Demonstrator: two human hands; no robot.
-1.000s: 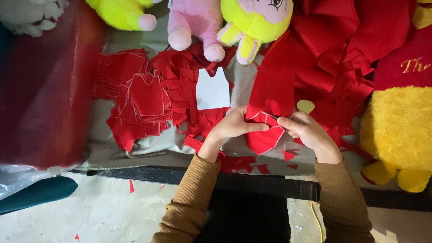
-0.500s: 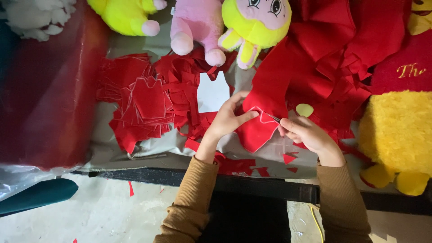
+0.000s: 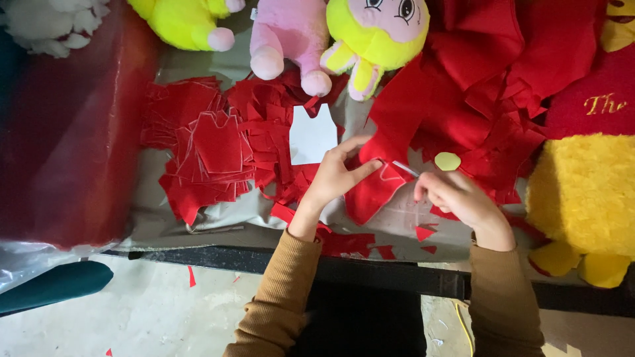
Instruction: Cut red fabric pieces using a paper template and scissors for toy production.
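Observation:
My left hand (image 3: 336, 177) lies on a red fabric piece (image 3: 369, 197) on the table and holds it down, thumb and forefinger at its upper edge. White outline marks show on the piece near my fingertips. My right hand (image 3: 458, 198) is curled just to the right of it, pinching a thin whitish stick (image 3: 405, 168) whose tip touches the fabric's upper right edge. A small pale-yellow oval piece (image 3: 448, 160) lies just above my right hand. A white paper template (image 3: 313, 135) lies above my left hand.
A stack of cut red pieces (image 3: 215, 144) and loose red scraps lie to the left. A heap of red cloth (image 3: 503, 79) fills the upper right. Plush toys line the back: yellow (image 3: 178, 20), pink (image 3: 291, 36), yellow-headed (image 3: 377, 30). A yellow furry toy (image 3: 582, 198) sits at right.
Both hands held the red piece together a second ago. Now my right hand has come off it to the right with the thin stick, and my left hand alone holds it down.

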